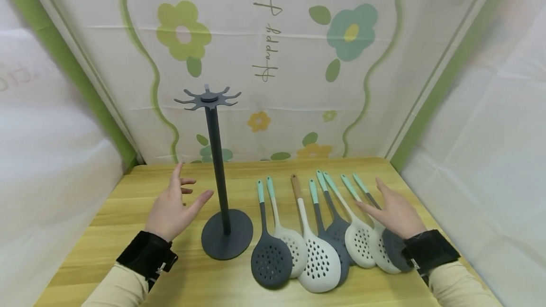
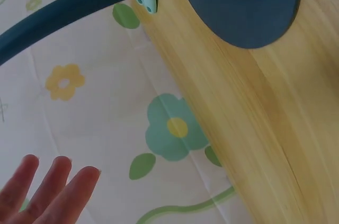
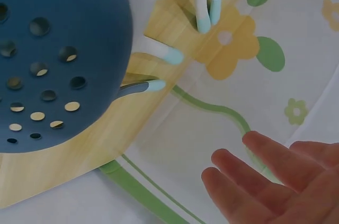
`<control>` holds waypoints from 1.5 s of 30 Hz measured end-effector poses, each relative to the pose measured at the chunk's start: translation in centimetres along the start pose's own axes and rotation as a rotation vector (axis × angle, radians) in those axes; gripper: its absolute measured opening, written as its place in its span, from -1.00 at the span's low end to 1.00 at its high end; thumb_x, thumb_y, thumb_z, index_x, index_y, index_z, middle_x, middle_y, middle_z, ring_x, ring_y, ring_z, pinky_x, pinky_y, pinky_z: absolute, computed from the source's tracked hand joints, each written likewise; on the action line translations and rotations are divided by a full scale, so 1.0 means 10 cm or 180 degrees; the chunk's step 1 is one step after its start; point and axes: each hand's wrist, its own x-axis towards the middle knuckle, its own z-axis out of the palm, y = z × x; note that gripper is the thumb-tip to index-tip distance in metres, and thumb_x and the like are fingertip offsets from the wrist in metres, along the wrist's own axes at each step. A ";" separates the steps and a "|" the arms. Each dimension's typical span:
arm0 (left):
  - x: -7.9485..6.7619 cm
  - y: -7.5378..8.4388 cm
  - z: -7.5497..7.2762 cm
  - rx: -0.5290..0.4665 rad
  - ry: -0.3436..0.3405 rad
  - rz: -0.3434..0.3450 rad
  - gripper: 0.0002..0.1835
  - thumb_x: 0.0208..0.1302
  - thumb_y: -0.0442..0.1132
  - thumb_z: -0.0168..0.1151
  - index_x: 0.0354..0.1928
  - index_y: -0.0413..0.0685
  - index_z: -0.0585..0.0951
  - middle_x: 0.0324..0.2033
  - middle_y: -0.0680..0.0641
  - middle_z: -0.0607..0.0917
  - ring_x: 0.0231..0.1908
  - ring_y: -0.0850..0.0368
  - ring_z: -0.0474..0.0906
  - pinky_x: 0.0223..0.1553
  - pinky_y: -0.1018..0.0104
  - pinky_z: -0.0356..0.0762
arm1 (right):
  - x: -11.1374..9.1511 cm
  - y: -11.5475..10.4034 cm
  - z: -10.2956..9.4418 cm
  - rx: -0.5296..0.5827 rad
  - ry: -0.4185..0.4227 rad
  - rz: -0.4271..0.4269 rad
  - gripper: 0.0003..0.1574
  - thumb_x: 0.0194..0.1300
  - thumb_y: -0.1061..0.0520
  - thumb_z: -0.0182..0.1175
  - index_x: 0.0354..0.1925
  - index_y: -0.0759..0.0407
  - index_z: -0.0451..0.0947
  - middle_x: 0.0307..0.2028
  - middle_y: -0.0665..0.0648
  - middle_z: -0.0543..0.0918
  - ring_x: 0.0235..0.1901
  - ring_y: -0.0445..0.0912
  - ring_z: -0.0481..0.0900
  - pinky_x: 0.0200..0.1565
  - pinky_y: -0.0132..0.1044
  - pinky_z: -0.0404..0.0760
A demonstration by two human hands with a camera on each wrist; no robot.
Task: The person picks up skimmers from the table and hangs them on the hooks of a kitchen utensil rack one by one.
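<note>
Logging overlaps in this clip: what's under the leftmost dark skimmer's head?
The dark skimmer overlaps a mint-handled white skimmer, whose head shows on the right; its left part is covered. Whatever else lies beneath cannot be seen.

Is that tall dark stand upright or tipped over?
Upright. The stand has its round base flat on the table, its pole rising to the hooks.

Floral cloth (image 1: pixel 294 65) behind wooden table (image 1: pixel 192 274)
</note>
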 end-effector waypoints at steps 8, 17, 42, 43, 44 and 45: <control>0.02 0.11 0.14 -0.0132 -0.0105 0.0179 0.01 0.35 0.27 0.14 0.58 -0.03 -0.13 0.23 -0.23 0.55 0.10 -0.24 0.60 -0.09 -0.07 0.66 | -0.01 0.10 0.03 -0.0031 -0.0167 0.0237 0.36 0.27 -0.55 0.04 0.50 0.45 -0.10 0.29 0.57 0.37 0.04 0.44 0.55 -0.44 -0.18 0.53; 0.07 0.22 0.26 -0.0151 -0.0062 0.0399 -0.03 0.35 0.19 0.21 0.55 -0.13 -0.02 0.19 -0.32 0.56 0.04 -0.26 0.65 -0.16 -0.01 0.70 | 0.01 0.20 0.05 -0.0074 -0.0328 0.0363 0.36 0.27 -0.54 0.05 0.46 0.52 -0.03 0.28 0.60 0.36 -0.02 0.40 0.59 -0.26 0.05 0.61; 0.14 0.41 0.36 -0.0435 -0.0033 0.0612 -0.46 0.44 -0.07 0.19 0.28 -0.16 0.25 0.05 -0.30 0.66 -0.05 -0.26 0.69 -0.27 0.02 0.72 | -0.01 0.40 0.06 -0.0070 -0.0373 0.0461 0.28 0.30 -0.45 0.12 0.41 0.58 0.04 0.20 0.64 0.42 0.10 0.51 0.46 -0.06 0.27 0.55; 0.13 0.40 0.36 -0.0435 -0.0036 0.0623 -0.47 0.44 -0.07 0.18 0.27 -0.16 0.25 0.05 -0.29 0.66 -0.05 -0.26 0.69 -0.27 0.03 0.72 | 0.00 0.41 0.06 -0.0075 -0.0377 0.0471 0.28 0.30 -0.44 0.13 0.41 0.59 0.04 0.20 0.65 0.41 0.10 0.51 0.46 -0.05 0.28 0.55; 0.13 0.40 0.36 -0.0442 -0.0039 0.0626 -0.47 0.44 -0.08 0.18 0.27 -0.16 0.25 0.05 -0.29 0.65 -0.06 -0.26 0.69 -0.28 0.04 0.72 | 0.00 0.41 0.06 -0.0080 -0.0382 0.0479 0.28 0.30 -0.44 0.13 0.40 0.60 0.05 0.20 0.65 0.41 0.11 0.51 0.46 -0.05 0.28 0.54; 0.13 0.40 0.36 -0.0444 -0.0039 0.0633 -0.48 0.45 -0.09 0.18 0.27 -0.16 0.25 0.05 -0.29 0.65 -0.06 -0.25 0.69 -0.28 0.05 0.72 | 0.00 0.42 0.07 -0.0079 -0.0389 0.0483 0.27 0.30 -0.43 0.13 0.40 0.60 0.05 0.20 0.65 0.41 0.11 0.51 0.46 -0.04 0.28 0.54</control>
